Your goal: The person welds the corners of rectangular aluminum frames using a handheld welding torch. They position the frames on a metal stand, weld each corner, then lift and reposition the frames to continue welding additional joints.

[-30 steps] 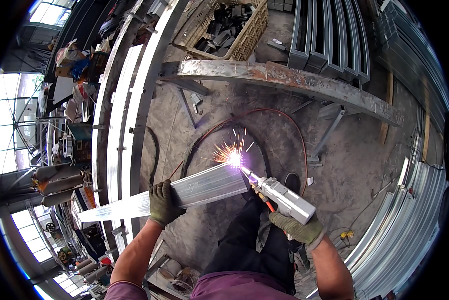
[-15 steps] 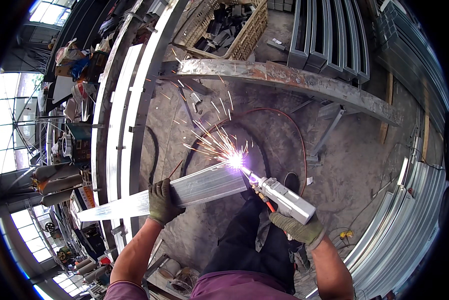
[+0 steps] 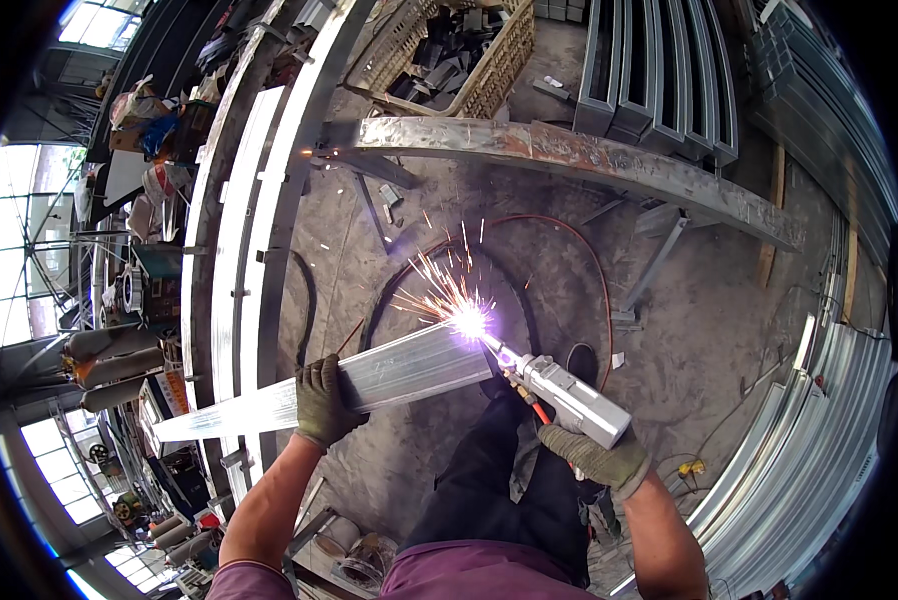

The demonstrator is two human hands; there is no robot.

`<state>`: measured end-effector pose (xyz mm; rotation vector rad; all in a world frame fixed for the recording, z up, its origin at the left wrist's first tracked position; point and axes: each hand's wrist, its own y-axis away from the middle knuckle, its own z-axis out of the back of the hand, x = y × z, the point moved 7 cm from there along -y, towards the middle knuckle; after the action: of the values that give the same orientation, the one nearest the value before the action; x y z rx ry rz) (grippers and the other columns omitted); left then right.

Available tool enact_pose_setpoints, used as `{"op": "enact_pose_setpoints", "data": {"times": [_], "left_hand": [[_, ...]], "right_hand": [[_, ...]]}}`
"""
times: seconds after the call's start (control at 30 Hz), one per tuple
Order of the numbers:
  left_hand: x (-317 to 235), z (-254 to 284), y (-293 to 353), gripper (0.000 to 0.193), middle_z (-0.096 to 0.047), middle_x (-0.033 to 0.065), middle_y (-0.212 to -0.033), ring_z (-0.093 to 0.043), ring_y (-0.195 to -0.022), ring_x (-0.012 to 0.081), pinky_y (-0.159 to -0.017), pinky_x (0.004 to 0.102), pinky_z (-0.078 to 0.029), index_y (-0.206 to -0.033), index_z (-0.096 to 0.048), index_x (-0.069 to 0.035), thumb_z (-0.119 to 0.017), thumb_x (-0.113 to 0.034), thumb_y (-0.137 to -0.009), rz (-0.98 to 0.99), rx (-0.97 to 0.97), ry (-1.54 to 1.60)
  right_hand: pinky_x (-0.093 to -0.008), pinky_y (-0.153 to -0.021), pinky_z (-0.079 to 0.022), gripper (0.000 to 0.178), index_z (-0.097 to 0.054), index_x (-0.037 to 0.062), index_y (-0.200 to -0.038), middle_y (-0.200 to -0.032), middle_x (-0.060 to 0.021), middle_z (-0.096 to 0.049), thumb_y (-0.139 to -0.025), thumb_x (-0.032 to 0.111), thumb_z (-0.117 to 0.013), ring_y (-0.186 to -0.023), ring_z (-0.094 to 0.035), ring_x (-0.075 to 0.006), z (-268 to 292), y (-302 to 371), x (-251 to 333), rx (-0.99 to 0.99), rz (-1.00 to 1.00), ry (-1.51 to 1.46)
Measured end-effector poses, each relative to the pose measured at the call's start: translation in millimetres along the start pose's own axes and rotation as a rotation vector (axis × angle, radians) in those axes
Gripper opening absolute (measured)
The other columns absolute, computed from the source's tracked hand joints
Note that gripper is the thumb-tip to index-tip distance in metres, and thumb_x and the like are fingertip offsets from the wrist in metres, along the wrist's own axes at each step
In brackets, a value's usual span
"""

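Observation:
A long silvery rectangular metal tube (image 3: 424, 366) slants across the middle, its left end resting over pale metal bars. Wrapped around its near side is my left hand (image 3: 327, 403), in a green-grey work glove, with fingers closed on the top. A thin reddish rod (image 3: 350, 338) sticks up beside that glove; whether I hold it cannot be made out. In my gloved right hand (image 3: 597, 460) is a boxy grey welding gun (image 3: 575, 400), its nozzle pointing at the tube's right end. There a violet-white glare (image 3: 470, 321) throws orange sparks and hides the spot.
A steel beam (image 3: 569, 150) crosses ahead, meeting a long frame (image 3: 279, 240) on my left. Behind the beam stands a beige plastic crate (image 3: 489, 80) with dark offcuts. A red hose (image 3: 603, 270) and black cable (image 3: 369, 330) curve over the floor. Stacked metal profiles (image 3: 809, 470) lie right.
The spark spray has become smaller and more upright, with fewer sparks flying far left. Small orange sparks now glow by the far beam joint. Both hands, tube and welding gun stay nearly in place.

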<state>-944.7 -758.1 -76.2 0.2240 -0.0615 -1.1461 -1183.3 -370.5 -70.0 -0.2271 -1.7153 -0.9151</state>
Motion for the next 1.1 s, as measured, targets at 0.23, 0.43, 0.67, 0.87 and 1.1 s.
{"op": "enact_pose_setpoints", "data": {"times": [0.23, 0.43, 0.67, 0.87, 1.1], "left_hand": [[2.8, -2.2, 1.5, 0.120, -0.058, 0.0252, -0.133, -0.056, -0.124, 0.0463, -0.111, 0.0598, -0.044, -0.151, -0.043, 0.001, -0.098, -0.034, -0.051, -0.014, -0.011, 0.002], [3.2, -2.6, 1.8, 0.121, -0.057, 0.0252, -0.133, -0.056, -0.124, 0.0466, -0.111, 0.0602, -0.044, -0.152, -0.042, 0.002, -0.098, -0.035, -0.051, -0.019, -0.010, -0.003], [1.9, -0.6, 1.9, 0.122, -0.057, 0.0251, -0.133, -0.055, -0.125, 0.0461, -0.111, 0.0591, -0.044, -0.152, -0.042, 0.002, -0.100, -0.034, -0.051, -0.015, -0.007, -0.002], [1.8, -1.4, 1.2, 0.122, -0.058, 0.0242, -0.132, -0.056, -0.125, 0.0455, -0.111, 0.0587, -0.044, -0.151, -0.043, 0.001, -0.100, -0.034, -0.049, -0.008, -0.004, -0.007], [1.3, -0.5, 1.6, 0.122, -0.058, 0.0241, -0.132, -0.056, -0.125, 0.0452, -0.111, 0.0581, -0.044, -0.152, -0.042, 0.001, -0.101, -0.032, -0.049, -0.002, 0.001, -0.003]], "right_hand": [[-0.0336, -0.086, -0.063, 0.045, -0.076, 0.0012, -0.132, -0.111, -0.0081, -0.083, -0.094, 0.019, -0.092, -0.098, -0.077, -0.0147, 0.2, 3.9, -1.5, 0.009, -0.067, -0.025], [-0.0336, -0.085, -0.063, 0.045, -0.076, 0.0012, -0.132, -0.109, -0.0080, -0.083, -0.094, 0.020, -0.092, -0.097, -0.077, -0.0143, -0.5, 3.5, -4.2, 0.008, -0.013, -0.017], [-0.0332, -0.084, -0.063, 0.046, -0.076, 0.0015, -0.133, -0.110, -0.0083, -0.083, -0.094, 0.020, -0.092, -0.096, -0.078, -0.0146, 1.3, 7.4, 3.8, 0.015, -0.117, 0.016], [-0.0339, -0.086, -0.064, 0.047, -0.076, 0.0021, -0.134, -0.111, -0.0085, -0.083, -0.094, 0.022, -0.092, -0.100, -0.079, -0.0155, 2.1, 8.4, -0.8, 0.011, -0.088, 0.048], [-0.0337, -0.087, -0.064, 0.047, -0.076, 0.0026, -0.133, -0.111, -0.0090, -0.083, -0.093, 0.022, -0.092, -0.100, -0.079, -0.0160, 2.2, 10.1, -2.6, -0.003, -0.053, 0.022]]}}
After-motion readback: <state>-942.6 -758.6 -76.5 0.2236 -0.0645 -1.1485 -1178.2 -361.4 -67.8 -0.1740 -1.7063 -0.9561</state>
